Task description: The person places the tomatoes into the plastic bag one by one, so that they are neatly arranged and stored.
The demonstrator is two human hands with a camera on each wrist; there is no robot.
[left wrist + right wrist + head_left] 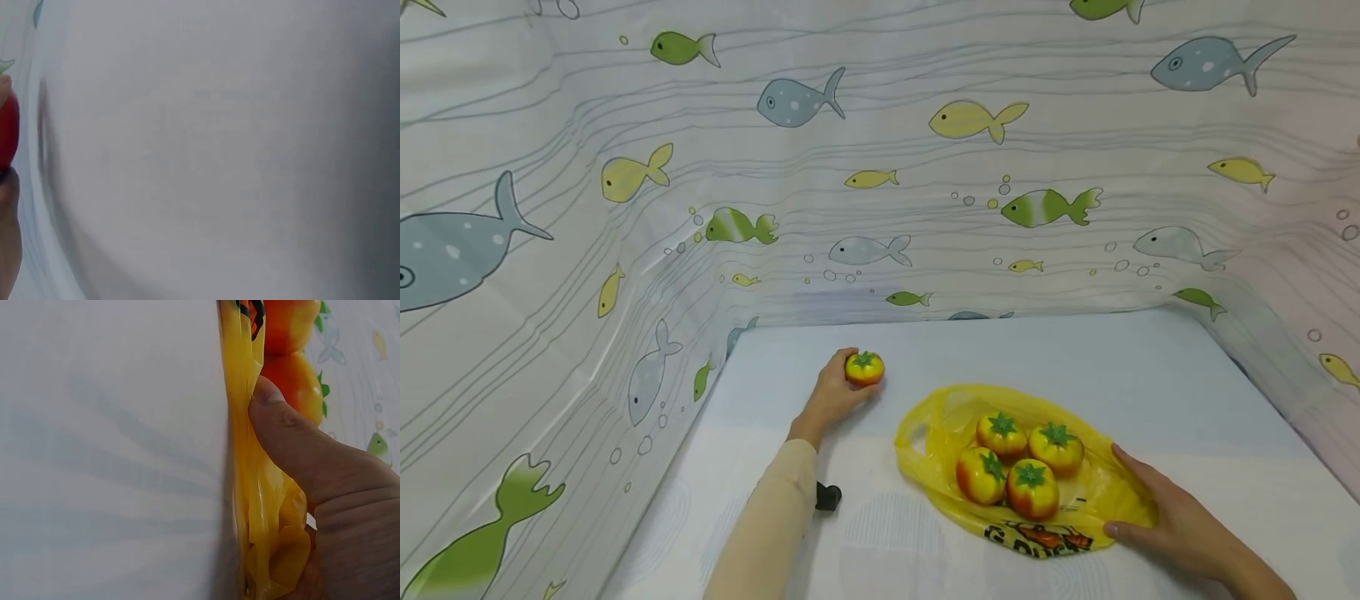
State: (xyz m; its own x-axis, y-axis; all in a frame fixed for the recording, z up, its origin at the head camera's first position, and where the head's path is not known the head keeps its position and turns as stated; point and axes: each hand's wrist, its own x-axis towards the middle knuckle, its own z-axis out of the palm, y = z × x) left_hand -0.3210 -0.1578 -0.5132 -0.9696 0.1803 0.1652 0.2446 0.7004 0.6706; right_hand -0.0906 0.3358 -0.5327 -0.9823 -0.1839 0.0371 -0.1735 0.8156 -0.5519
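At the far left of the table in the head view, my left hand holds a yellow-red tomato with a green star-shaped top, thumb and fingers around its sides. The left wrist view catches only a red edge of that tomato and part of the hand. My right hand is spread at the right end of a yellow plastic bag, its thumb and fingers touching either side. Several similar tomatoes sit grouped on the bag. In the right wrist view the thumb lies along the crumpled plastic.
A small black object shows beside the left sleeve. The pale table is bordered at the back and sides by a fish-patterned curtain. Dark print marks the bag's near edge.
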